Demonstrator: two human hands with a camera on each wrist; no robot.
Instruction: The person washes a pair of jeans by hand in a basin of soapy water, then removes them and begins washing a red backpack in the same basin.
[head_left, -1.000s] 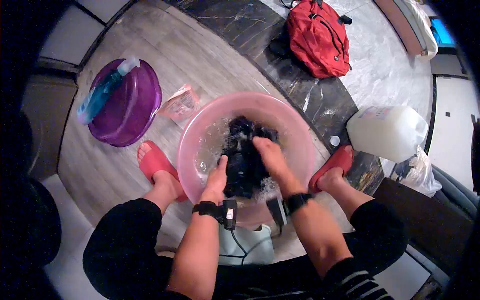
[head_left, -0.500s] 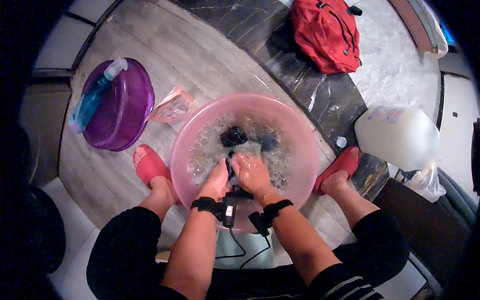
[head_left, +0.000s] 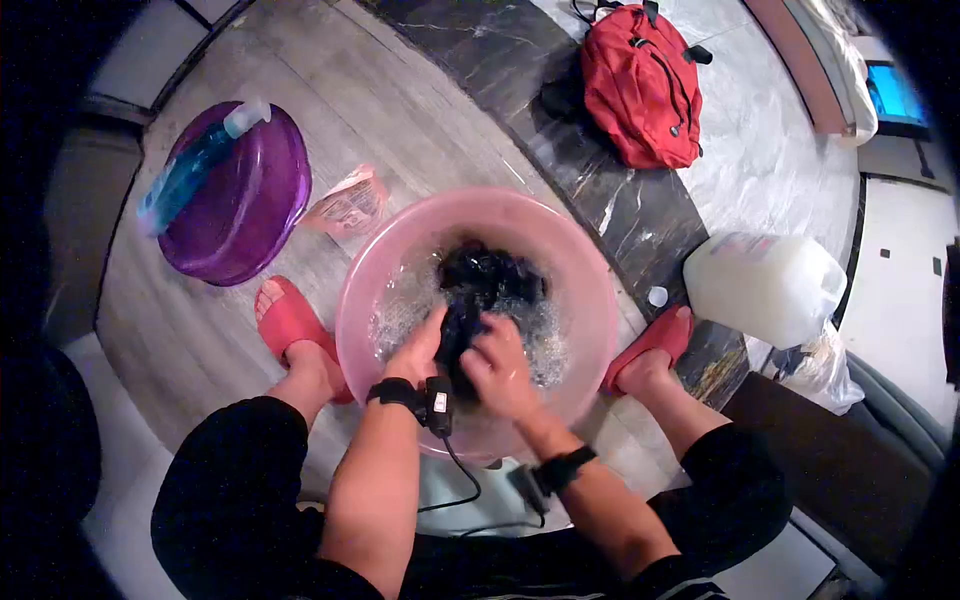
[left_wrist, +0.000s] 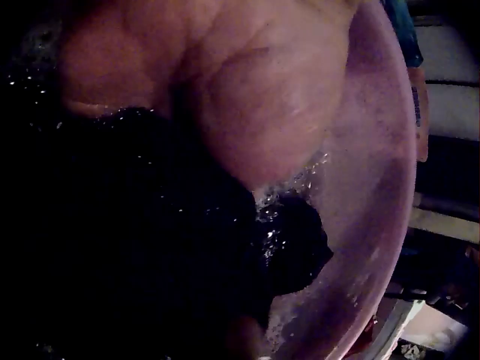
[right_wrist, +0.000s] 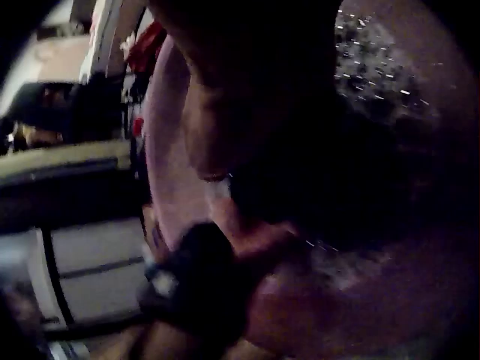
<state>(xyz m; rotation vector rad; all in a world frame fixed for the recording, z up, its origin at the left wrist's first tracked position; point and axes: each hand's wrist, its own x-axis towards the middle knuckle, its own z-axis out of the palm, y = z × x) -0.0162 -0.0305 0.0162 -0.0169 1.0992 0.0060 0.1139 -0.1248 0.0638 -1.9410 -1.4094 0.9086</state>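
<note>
A dark wet cloth [head_left: 492, 276], bunched up, lies in sudsy water inside a pink basin [head_left: 592, 290] between the person's feet. On the near left part of the cloth, the left hand [head_left: 418, 350] grips a fold, its thumb along the edge and most fingers hidden. The right hand [head_left: 503, 368] holds the same dark cloth from the right with curled fingers, close beside the left hand. In the left wrist view, the base of the left hand [left_wrist: 255, 97] presses against the dark cloth [left_wrist: 296, 244]. The right wrist view is dim and blurred.
Left of the basin are a purple basin [head_left: 268, 215], a bottle of blue liquid [head_left: 190, 170] lying across it, and a pink packet [head_left: 350, 203]. A white jug [head_left: 762, 287], a small white cap [head_left: 657, 296] and a red backpack [head_left: 640, 90] are to the right. Red slippers [head_left: 292, 322] flank the basin.
The right hand has drawn back from the far part of the cloth toward the left hand. More dark cloth shows above the water than half a second ago.
</note>
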